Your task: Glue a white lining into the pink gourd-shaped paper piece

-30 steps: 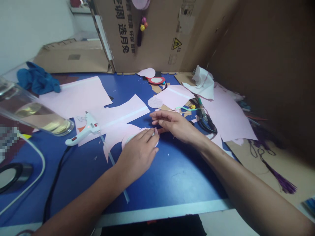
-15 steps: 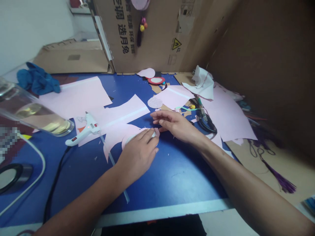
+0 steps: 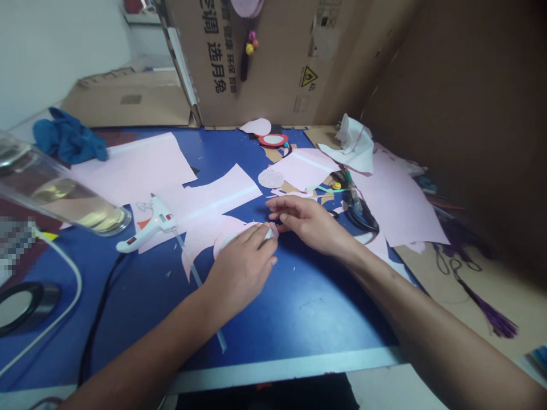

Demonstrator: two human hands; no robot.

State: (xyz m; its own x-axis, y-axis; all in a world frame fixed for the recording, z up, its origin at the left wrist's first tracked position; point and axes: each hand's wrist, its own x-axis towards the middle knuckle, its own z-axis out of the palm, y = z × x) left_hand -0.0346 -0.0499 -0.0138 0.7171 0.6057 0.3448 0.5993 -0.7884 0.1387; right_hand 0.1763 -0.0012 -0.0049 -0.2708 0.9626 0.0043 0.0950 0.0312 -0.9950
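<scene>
My left hand (image 3: 248, 256) lies over a rounded pink paper cutout (image 3: 217, 242) with a white layer on it and holds it down on the blue table. Its fingers are close together and cover most of the cutout. My right hand (image 3: 305, 219) is just beyond, at the cutout's right end, fingers stretched and a little apart. Whether its lower fingertips touch the cutout I cannot tell. More pink paper (image 3: 213, 196) lies behind my left hand. A white hot glue gun (image 3: 151, 225) rests on that paper, to the left, with a glue stick in its rear.
A clear tumbler (image 3: 98, 216) holding yellowish liquid and a roll of black tape (image 3: 25, 307) stand at the left. Black-handled scissors (image 3: 359, 208), paper scraps and a red-rimmed oval piece (image 3: 273, 140) lie beyond my right hand. A purple tassel (image 3: 491, 319) lies on cardboard at the right.
Both hands stay almost in place over the cutout. The whole view has shifted very slightly; nothing has been picked up or let go.
</scene>
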